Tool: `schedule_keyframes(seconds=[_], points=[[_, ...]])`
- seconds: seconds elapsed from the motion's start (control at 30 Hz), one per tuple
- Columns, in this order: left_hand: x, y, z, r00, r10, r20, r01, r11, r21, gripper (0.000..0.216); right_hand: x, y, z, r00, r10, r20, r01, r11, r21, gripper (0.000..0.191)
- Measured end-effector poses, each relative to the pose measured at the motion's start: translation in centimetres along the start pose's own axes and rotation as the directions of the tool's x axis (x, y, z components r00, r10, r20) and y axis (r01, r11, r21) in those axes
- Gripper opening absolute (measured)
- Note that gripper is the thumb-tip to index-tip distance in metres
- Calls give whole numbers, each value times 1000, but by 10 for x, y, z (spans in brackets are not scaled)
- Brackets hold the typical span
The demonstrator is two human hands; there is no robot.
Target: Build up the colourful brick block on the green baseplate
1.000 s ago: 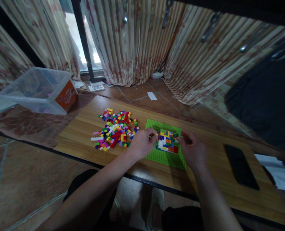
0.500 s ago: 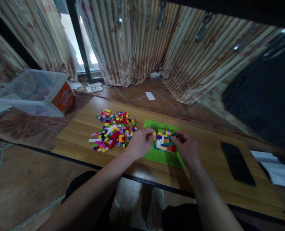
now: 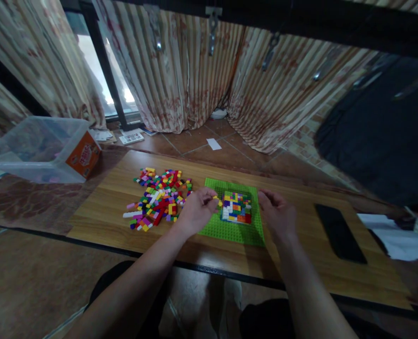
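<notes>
My left hand is closed in a pinch on a small yellow brick, just left of the block build and above the baseplate. The low block build, a roughly square patch of many colours, sits on the green baseplate. At the baseplate's right edge, my right hand has its fingers curled in, apart from the build. Whatever its fingertips may hold is too small to make out.
A loose pile of coloured bricks lies on the wooden table left of the baseplate. To the right lies a black phone-like slab. A clear plastic bin with an orange label stands at the far left. White papers are at the right.
My right hand has drawn away from the build to the baseplate's right edge. My left hand stays beside the build with the yellow brick. The whole view has shifted slightly.
</notes>
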State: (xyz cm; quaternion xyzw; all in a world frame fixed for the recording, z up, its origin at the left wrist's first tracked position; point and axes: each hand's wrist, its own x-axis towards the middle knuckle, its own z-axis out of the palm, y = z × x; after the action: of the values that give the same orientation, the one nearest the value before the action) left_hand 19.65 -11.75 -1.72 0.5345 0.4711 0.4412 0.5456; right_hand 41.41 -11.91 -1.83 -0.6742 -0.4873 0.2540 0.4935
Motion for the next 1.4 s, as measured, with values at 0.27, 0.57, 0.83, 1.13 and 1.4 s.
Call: schedule_keyframes(seconds=[0.27, 0.57, 0.83, 1.13, 1.4], points=[[-2, 8, 4, 994, 96, 51, -95, 995, -22, 6, -28, -25, 6, 965, -174, 197, 157, 982, 102, 28], [-7, 10, 18, 986, 43, 159, 3, 961, -277, 21, -41, -29, 4, 867, -267, 421, 269, 962, 55, 25], [-1, 8, 16, 998, -22, 58, 33, 980, -198, 19, -25, -19, -20, 961, -180, 210, 208, 971, -117, 31], [2, 3, 6, 1000, 6, -25, -6, 1000, 9, 13, -22, -16, -27, 969, -98, 229, 162, 947, -278, 31], [-1, 2, 2, 996, 67, 57, -83, 919, 385, 17, -24, -16, -19, 959, -111, 259, 183, 944, -274, 30]])
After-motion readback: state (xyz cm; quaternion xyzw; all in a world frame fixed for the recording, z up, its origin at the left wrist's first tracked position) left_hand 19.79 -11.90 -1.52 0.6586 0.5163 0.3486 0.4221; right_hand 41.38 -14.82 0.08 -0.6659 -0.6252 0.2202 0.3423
